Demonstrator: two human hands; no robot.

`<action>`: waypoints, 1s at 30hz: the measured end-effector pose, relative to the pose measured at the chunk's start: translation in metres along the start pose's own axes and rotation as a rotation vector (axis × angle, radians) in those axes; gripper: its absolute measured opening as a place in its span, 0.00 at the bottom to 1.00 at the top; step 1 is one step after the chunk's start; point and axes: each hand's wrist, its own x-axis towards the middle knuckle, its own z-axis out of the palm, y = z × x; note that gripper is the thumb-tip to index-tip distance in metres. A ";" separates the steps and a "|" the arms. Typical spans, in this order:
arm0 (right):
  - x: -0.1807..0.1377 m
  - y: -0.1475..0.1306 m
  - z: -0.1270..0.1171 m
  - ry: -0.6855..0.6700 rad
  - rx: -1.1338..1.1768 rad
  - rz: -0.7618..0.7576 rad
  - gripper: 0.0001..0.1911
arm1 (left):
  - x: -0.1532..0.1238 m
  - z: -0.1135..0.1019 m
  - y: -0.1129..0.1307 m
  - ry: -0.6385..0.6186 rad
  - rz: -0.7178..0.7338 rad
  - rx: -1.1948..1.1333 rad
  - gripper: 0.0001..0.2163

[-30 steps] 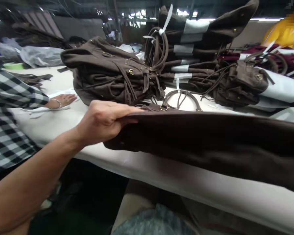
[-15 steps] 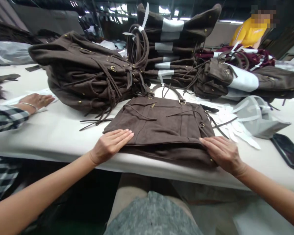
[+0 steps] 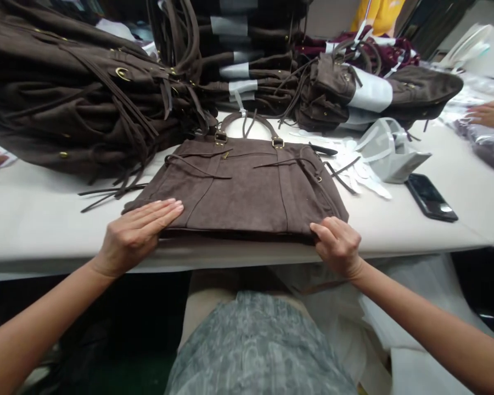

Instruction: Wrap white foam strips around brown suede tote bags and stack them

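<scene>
A brown suede-like handbag lies flat on the white table, its bottom edge toward me and its handles pointing away. My left hand rests on the bag's near left corner, fingers stretched out together across the surface; its thumb is hidden. At the near right corner, my right hand has its fingers curled and pinches the bag's edge. Thin cords and a small zip pull show on the bag's front. The bag's underside is out of sight.
Brown bags are piled at the left and stacked behind. A wrapped brown bag, white tags, a clear plastic piece and a phone lie to the right. Other people's hands show at both edges.
My right hand has gone from fingers laid out on the corner to curled around it. The lower brown layer that bulged toward me is now tucked under. The view has shifted right.
</scene>
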 end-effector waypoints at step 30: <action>0.139 0.101 -0.060 -0.123 0.084 -0.123 0.12 | 0.092 -0.071 -0.011 0.137 0.018 0.287 0.25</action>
